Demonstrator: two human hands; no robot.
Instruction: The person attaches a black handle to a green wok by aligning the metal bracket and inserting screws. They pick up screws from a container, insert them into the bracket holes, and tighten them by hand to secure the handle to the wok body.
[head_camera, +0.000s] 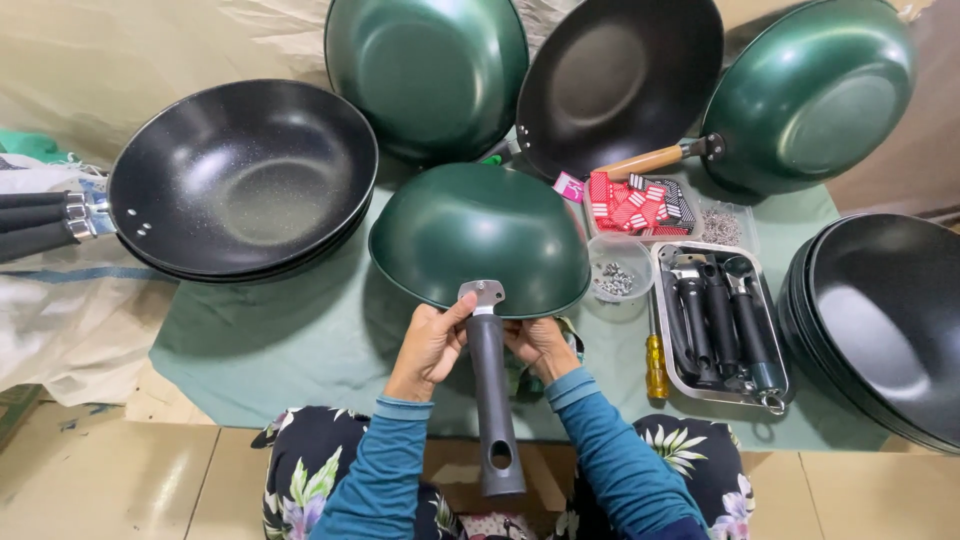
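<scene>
Green wok (480, 235) upside down on green cloth (300, 340), rim toward body. Dark handle (490, 400) pressed to rim, bracket uppermost. Left hand (430, 348) closed on handle top; right hand (540, 345) bracing opposite side, grip partly hidden. Likely rigid, fairly heavy, glossy and slippery; best held at rim or handle shaft.

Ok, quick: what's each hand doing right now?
Left hand: closed on the dark handle at the green wok.
Right hand: against the handle; grip unclear.

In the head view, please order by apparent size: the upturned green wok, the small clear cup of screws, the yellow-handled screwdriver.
1. Upturned green metal wok, clearly the largest.
2. Yellow-handled screwdriver, long but thin.
3. Small round clear plastic cup of screws; close to the screwdriver, so this order is unsure.
</scene>
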